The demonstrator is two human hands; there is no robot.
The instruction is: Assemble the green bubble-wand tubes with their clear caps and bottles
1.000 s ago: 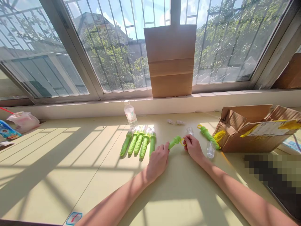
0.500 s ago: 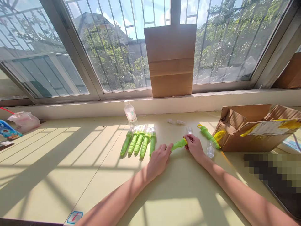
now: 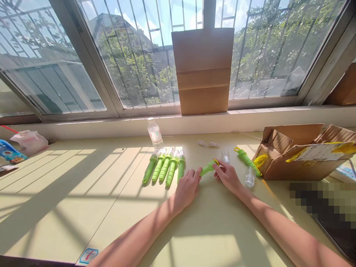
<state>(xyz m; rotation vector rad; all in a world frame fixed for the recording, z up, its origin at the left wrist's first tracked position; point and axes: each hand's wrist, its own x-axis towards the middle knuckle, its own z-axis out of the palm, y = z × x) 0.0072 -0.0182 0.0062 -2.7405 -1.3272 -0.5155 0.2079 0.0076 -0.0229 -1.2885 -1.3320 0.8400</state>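
My left hand [image 3: 189,185] is closed round the lower end of a green plastic handle [image 3: 207,169], which tilts up to the right. At its upper end, by a yellow ring [image 3: 216,162], the fingers of my right hand [image 3: 226,174] pinch it. Left of my hands, several green handles with clear caps [image 3: 166,168] lie side by side. Another green handle [image 3: 246,157] with a yellow loop rests to the right, without a clear cap. Two loose clear caps [image 3: 250,178] stand near my right hand.
Behind the row is a clear water bottle [image 3: 155,134]. Small whitish pieces [image 3: 213,144] lie near the sill. An opened cardboard box [image 3: 303,159] stands at the right, and a cardboard sheet [image 3: 204,74] leans against the window. A pink plastic bag [image 3: 30,142] sits far left.
The green handle has tilted more steeply, its yellow end shifting slightly left. My right hand has moved slightly down and left along with it. My left hand stays nearly in place.
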